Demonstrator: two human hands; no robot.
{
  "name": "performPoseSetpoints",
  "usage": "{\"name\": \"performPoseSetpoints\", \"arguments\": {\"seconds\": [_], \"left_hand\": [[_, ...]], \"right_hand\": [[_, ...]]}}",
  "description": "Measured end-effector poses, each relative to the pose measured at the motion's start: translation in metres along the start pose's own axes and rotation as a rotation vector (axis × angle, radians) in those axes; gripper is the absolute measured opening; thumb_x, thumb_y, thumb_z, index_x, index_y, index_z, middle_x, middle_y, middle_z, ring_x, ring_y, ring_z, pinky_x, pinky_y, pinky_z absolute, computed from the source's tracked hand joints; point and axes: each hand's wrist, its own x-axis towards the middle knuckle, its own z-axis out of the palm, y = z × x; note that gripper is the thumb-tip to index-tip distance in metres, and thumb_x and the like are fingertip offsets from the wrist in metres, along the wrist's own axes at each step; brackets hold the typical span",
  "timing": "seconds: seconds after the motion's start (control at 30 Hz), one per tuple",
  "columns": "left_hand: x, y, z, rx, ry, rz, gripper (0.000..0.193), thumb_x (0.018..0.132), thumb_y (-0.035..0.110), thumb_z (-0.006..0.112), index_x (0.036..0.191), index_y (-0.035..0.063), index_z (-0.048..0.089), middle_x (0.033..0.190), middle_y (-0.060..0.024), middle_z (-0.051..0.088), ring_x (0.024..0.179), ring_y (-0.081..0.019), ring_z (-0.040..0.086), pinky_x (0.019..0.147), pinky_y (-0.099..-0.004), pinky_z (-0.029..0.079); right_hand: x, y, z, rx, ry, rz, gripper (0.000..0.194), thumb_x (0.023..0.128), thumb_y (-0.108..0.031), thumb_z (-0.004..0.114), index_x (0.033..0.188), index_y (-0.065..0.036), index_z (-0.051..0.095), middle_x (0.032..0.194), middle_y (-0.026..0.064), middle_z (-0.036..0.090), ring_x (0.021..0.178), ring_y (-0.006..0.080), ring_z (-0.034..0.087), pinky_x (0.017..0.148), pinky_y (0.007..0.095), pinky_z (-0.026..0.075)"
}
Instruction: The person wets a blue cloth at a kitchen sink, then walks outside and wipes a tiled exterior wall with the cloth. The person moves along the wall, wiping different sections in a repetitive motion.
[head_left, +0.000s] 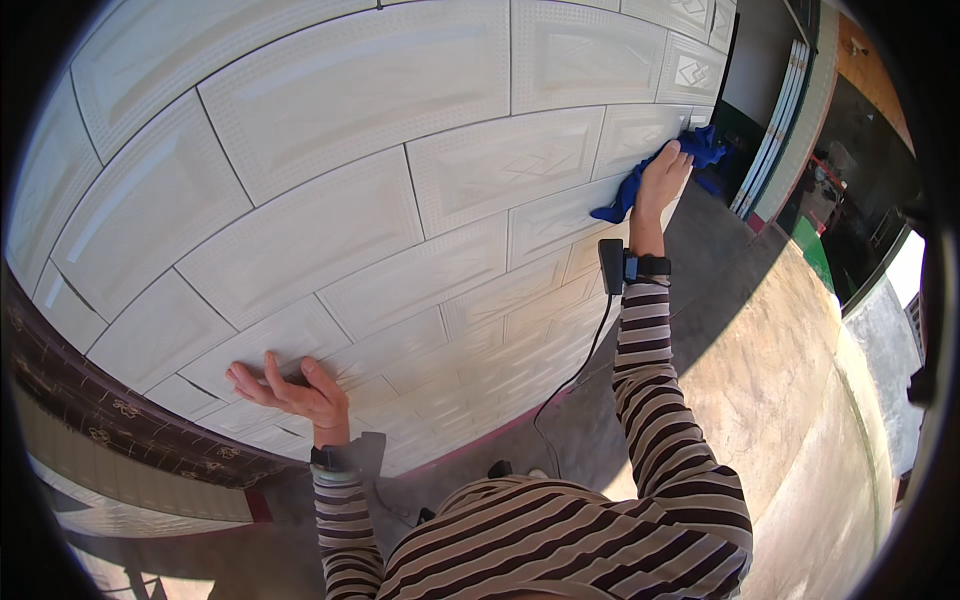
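White embossed wall tiles (457, 172) cover the wall before me. My right hand (664, 180) presses a crumpled blue cloth (628, 196) against them near the wall's right edge; part of the cloth sticks out past the fingers. Lower left, my left hand (292, 390) is spread with bent fingers at the tiles and holds nothing; whether all its fingertips touch cannot be told. A black strap with a dark device (612, 266) sits at my right wrist, and a black cable (585, 367) hangs from it. My left wrist also bears a dark strap (324, 456).
Dark patterned tiles (124, 409) edge the wall at lower left. Beyond the right edge stand a folded metal door (771, 131) and a doorway with several blurred things inside. Below lies a concrete floor (750, 360), partly sunlit.
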Motion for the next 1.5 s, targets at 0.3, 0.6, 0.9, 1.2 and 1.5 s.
{"name": "performPoseSetpoints", "arguments": {"seconds": [0.3,0.6,0.9,1.2,1.5], "left_hand": [[-0.004,-0.007,0.004,0.032,0.024,0.032,0.045,0.101,0.022,0.048,0.14,0.0003,0.041,0.156,-0.0263,0.021,0.145,-0.0449,0.02,0.115,-0.0628,0.01],[-0.001,-0.002,0.001,0.04,-0.026,0.066,0.046,0.102,0.018,0.047,0.141,-0.0017,0.036,0.158,-0.0248,0.013,0.146,-0.0449,0.012,0.113,-0.0626,0.016],[-0.002,-0.001,0.004,0.046,-0.015,0.051,0.046,0.102,0.017,0.048,0.141,-0.0022,0.035,0.158,-0.0242,0.012,0.146,-0.0451,0.011,0.115,-0.0613,0.016],[-0.002,0.001,0.003,0.059,-0.022,0.038,0.046,0.102,0.019,0.048,0.14,-0.0026,0.037,0.157,-0.0244,0.014,0.146,-0.0454,0.013,0.116,-0.06,0.017],[-0.005,-0.001,0.004,0.07,-0.029,0.02,0.046,0.102,0.02,0.048,0.142,0.0,0.034,0.157,-0.0241,0.012,0.147,-0.0435,0.011,0.115,-0.0603,0.017]], "right_hand": [[-0.307,-0.088,-0.062,0.498,-0.537,-0.803,0.027,0.077,-0.032,0.069,0.097,-0.013,0.071,0.128,0.02,0.051,0.13,0.046,0.04,0.109,0.0693,0.019],[-0.229,0.043,-0.046,0.089,-0.444,-0.6,0.05,0.098,-0.037,0.041,0.126,0.002,0.056,0.142,0.0269,0.042,0.138,0.0512,0.029,0.114,0.067,0.009],[-0.109,0.142,-0.021,0.19,-0.018,0.145,0.056,0.105,-0.037,0.04,0.116,0.017,0.049,0.144,0.0378,0.033,0.131,0.0485,0.034,0.112,0.0484,0.024],[-0.39,0.009,-0.089,0.446,-0.646,-0.819,0.018,0.071,-0.026,0.074,0.084,-0.016,0.069,0.118,0.011,0.057,0.125,0.0365,0.047,0.112,0.063,0.021],[-0.242,0.165,-0.051,0.219,-0.314,-0.116,0.057,0.098,-0.038,0.045,0.137,0.003,0.045,0.146,0.0251,0.038,0.14,0.046,0.028,0.115,0.0569,0.016]]}}
